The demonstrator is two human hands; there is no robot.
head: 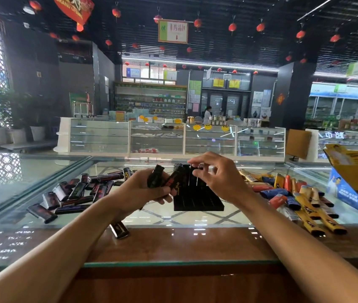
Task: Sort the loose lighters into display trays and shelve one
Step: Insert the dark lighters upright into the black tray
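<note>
A glass counter [42,171] fills the lower half of the view, with a brown wooden band [184,243] along its near edge. At the far right an open yellow and blue cardboard box [353,171] stands on the glass. A heap of coloured lighters [294,193] in yellow, blue and orange lies just beside it. A heap of dark lighters [77,191] is spread on the left, and one stray lighter [119,229] lies half under the left forearm. Between the heaps sits the black display tray [197,200], its near rows of slots bare and its far row holding upright lighters. The left hand [143,191] is curled round two held lighters [169,180] at the tray's left edge. The right hand [219,178] bends over the far row, forefinger and thumb pinching a standing lighter [195,171] there.
</note>
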